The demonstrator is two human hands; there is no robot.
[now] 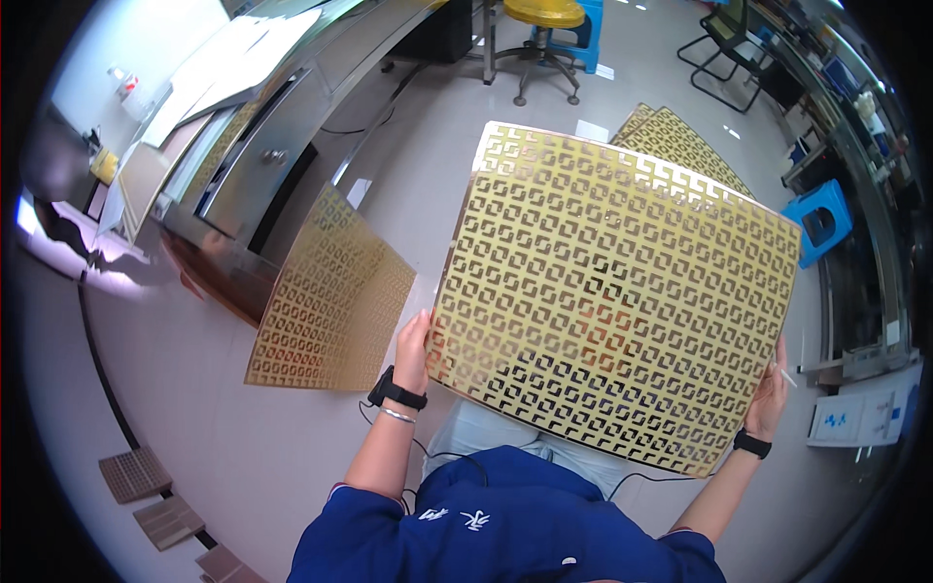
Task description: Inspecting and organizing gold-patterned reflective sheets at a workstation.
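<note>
In front of my body I hold up a large square gold-coloured panel [622, 291] with a shiny repeating pattern of interlocking shapes. My left hand [412, 350] grips its left edge near the lower corner. At the opposite edge, my right hand [769, 394] is closed on the panel, some of its fingers hidden behind it. A thin white stick [785, 376] juts out beside the right fingers; what it is I cannot tell. To the left, a second gold patterned panel [335, 296] stands tilted on the floor, apart from my left hand.
More patterned panels [680, 146] stand behind the held one. A metal workbench [267, 155] with sheets on it is at the left. Brown sample tiles [136, 474] lie at lower left. A blue stool [818, 223], a white box [860, 416] and a yellow-seated stool [544, 12] stand around.
</note>
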